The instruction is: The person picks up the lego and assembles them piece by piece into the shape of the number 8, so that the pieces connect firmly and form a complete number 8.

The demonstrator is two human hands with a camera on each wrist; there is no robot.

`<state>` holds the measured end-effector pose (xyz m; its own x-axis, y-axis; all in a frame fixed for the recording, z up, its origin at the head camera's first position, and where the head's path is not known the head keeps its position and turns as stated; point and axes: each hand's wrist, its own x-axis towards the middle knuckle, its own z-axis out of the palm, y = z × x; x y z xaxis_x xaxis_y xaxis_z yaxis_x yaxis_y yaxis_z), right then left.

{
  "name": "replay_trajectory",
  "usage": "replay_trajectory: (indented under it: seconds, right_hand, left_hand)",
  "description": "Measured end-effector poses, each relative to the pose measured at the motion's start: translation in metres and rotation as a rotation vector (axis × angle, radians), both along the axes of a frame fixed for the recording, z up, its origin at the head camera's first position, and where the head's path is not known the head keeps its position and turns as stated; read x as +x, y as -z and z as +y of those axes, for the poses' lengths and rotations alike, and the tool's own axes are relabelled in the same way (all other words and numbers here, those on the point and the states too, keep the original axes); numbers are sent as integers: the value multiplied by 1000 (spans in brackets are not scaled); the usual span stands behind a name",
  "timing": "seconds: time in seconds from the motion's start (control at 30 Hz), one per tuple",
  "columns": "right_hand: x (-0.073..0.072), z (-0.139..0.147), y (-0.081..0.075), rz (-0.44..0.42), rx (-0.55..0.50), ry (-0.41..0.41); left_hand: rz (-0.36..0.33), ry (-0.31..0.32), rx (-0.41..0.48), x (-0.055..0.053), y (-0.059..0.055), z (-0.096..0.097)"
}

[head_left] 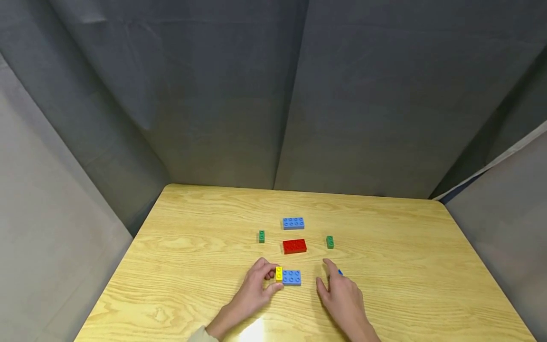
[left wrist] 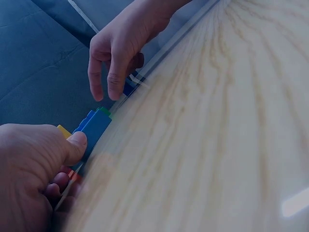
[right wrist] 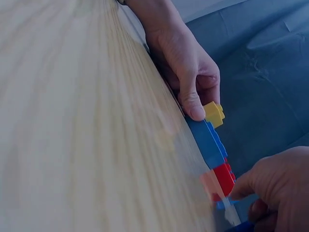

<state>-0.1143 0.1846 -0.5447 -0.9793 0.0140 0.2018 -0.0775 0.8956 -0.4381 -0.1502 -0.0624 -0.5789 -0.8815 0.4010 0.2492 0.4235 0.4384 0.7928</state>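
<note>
My left hand point(head_left: 256, 283) pinches the left end of a light blue 2x4 brick point(head_left: 292, 278) between thumb and fingers, low over the table. A small yellow brick point(head_left: 279, 274) sits crosswise on that end, its two studs up. To the right, my right hand point(head_left: 342, 299) is over the table with thumb and index finger spread apart and the gap between them bare. Its other fingers are curled under. Close by those fingers a dark blue piece point(right wrist: 244, 226) shows in the right wrist view, mostly hidden by the hand.
Beyond the hands lies a red brick point(head_left: 294, 246), with another light blue 2x4 brick point(head_left: 293, 223) farther back. Small green bricks stand on either side, one green brick point(head_left: 262, 236) left and another green brick point(head_left: 330, 242) right. Grey curtains point(head_left: 213, 95) surround the wooden table point(head_left: 192, 228).
</note>
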Motion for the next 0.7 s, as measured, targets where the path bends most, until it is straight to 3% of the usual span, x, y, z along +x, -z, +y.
replay_trajectory:
  seconds: [0.7]
  right_hand:
    - [-4,21,-4,-190,-3,156]
  left_hand:
    - [0,-2,6,0,-3,1]
